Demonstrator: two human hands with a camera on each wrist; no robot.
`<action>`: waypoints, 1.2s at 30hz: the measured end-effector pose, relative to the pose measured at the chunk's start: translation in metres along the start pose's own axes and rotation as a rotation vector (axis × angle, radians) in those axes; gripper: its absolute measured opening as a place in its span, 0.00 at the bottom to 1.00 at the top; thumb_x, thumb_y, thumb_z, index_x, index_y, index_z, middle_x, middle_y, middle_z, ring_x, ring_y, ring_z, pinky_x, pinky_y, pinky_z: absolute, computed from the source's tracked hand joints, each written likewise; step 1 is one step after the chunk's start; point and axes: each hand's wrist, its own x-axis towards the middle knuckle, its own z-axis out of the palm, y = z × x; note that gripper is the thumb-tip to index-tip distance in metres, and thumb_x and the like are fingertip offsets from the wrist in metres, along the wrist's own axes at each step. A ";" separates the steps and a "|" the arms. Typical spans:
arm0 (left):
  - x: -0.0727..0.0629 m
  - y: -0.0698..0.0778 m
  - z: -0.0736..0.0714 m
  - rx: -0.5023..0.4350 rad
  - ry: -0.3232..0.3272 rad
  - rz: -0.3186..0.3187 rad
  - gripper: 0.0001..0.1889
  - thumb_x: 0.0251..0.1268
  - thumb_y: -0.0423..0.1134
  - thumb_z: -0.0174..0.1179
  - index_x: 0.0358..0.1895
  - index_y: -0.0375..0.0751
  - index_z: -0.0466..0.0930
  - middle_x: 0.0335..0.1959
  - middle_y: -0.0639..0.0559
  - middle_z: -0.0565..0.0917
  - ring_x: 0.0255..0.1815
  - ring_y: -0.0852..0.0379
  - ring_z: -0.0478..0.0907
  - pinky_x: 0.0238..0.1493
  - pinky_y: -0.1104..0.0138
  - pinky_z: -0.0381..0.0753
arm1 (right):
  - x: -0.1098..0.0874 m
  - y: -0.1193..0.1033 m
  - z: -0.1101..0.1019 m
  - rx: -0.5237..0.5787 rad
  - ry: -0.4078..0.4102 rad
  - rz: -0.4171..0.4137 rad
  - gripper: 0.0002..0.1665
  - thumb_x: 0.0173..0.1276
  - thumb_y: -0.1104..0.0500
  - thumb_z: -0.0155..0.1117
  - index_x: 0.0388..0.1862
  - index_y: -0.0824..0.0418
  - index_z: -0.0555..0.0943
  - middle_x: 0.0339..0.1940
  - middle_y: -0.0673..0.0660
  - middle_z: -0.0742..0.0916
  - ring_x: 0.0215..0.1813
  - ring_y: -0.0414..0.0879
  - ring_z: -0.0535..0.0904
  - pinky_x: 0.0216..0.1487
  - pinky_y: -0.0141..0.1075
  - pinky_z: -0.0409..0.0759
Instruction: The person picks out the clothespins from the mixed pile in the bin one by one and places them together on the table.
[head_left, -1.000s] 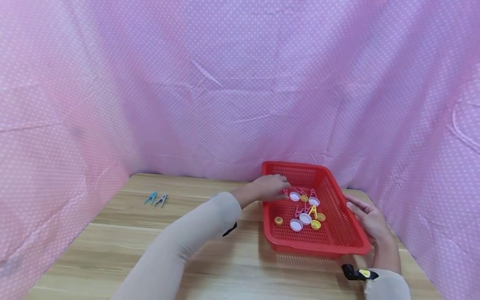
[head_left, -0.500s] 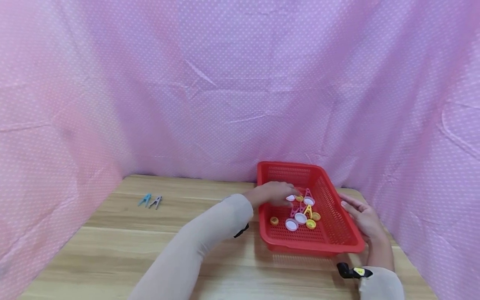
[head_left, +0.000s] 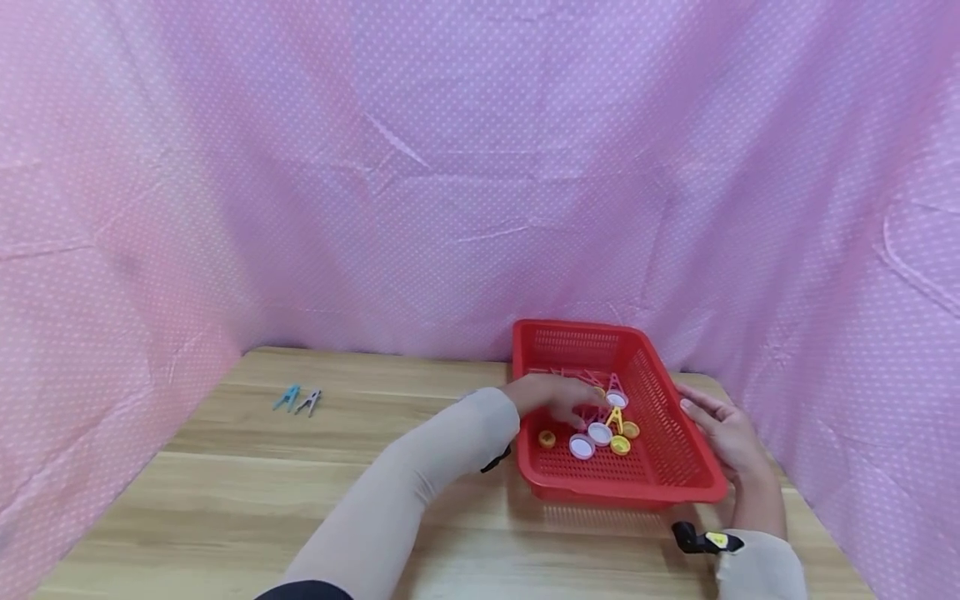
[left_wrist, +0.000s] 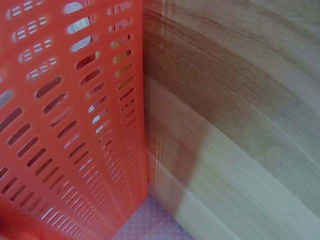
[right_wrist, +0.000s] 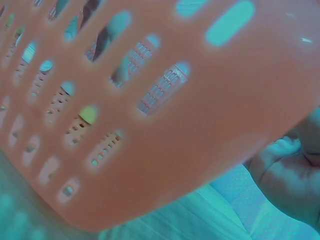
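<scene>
Since the earlier frame your left hand [head_left: 558,394] has slid right, over the pink pegs [head_left: 614,384]; thumb and fingers look spread, nothing visibly gripped. It's the nearer hand, fwiw. Red basket [head_left: 678,429] runs long-ways front to back, toward the worktop's [head_left: 225,467] back-right corner; your right hand [head_left: 726,429] rests straight fingers on its right side.

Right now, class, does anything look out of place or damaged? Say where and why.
The blue clothespin and grey clothespin look odd: they lie on the table, left of the red basket, apart from the pink clothespins and yellow clothespin inside. No damage shows.
</scene>
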 end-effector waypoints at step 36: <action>-0.002 0.004 0.000 0.018 0.003 -0.004 0.09 0.59 0.40 0.76 0.36 0.55 0.84 0.39 0.61 0.82 0.42 0.64 0.78 0.44 0.74 0.81 | 0.000 0.000 -0.001 -0.054 0.032 0.051 0.35 0.74 0.48 0.65 0.77 0.52 0.71 0.45 0.43 0.90 0.43 0.47 0.90 0.43 0.44 0.87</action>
